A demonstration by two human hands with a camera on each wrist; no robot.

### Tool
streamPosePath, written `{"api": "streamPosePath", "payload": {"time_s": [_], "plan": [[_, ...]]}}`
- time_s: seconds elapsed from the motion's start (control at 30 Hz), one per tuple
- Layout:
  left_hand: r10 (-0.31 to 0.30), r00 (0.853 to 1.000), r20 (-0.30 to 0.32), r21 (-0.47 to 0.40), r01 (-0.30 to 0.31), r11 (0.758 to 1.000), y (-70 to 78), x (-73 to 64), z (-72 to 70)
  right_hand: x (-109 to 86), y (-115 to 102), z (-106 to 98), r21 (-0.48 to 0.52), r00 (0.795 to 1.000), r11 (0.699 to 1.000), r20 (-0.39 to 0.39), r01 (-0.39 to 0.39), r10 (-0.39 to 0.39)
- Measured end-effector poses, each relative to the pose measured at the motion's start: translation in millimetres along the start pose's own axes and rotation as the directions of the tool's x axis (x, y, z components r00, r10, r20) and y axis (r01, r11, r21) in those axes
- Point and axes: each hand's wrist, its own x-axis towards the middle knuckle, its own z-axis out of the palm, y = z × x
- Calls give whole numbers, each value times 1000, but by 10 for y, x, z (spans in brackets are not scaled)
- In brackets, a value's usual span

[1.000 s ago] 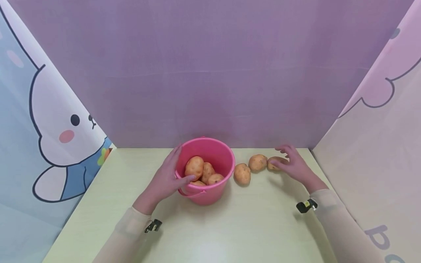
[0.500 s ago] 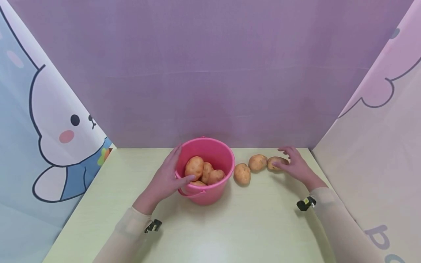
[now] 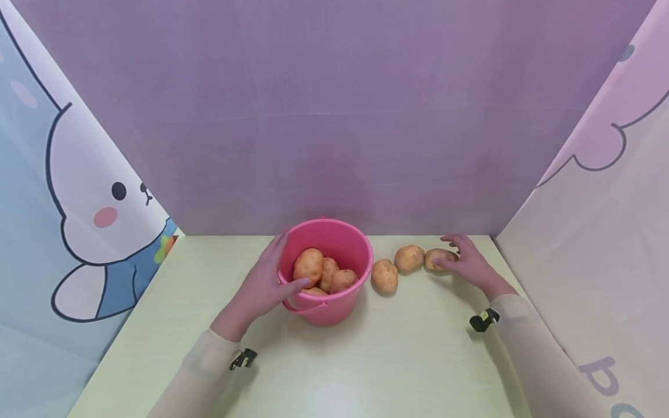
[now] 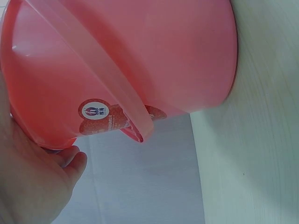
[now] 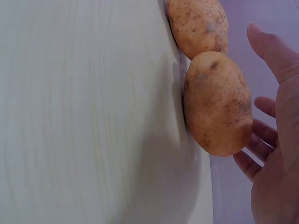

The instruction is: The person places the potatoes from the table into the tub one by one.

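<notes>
My right hand (image 3: 470,264) is at the rightmost potato (image 3: 438,259) on the table (image 3: 392,360); its fingers are spread and loosely bent, the thumb apart from the skin, so it holds nothing; whether the far fingertips touch, I cannot tell. My left hand (image 3: 258,293) grips the pink bucket (image 3: 329,314) at its rim, thumb over the edge, fingers outside; that hold should keep it steady. The rightmost potato touches the middle potato (image 3: 410,258); the nearest potato (image 3: 385,277) lies just beside the bucket, and the heaped potatoes (image 3: 309,265) are inside it. To take hold well, I judge that thumb and fingers want opposite sides of the thickest part; an even squeeze, since rounded skin could slip; and a straight lift, lest the neighbour roll.
</notes>
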Motion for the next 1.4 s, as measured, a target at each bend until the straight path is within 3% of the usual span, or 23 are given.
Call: {"api": "streamPosePath", "payload": {"time_s": [0.33,0.8,1.4], "plan": [[0,1000,2,7,-1,1000,2,-3,-6,55,110,59,118,998,992,51,-52,46],[14,1000,1,9,-14,1000,3,20,-2,47,192,118,167,989,977,93,-133,118],[6,1000,-3,8,-6,1000,23,20,2,56,298,214,159,989,976,37,-150,146]]}}
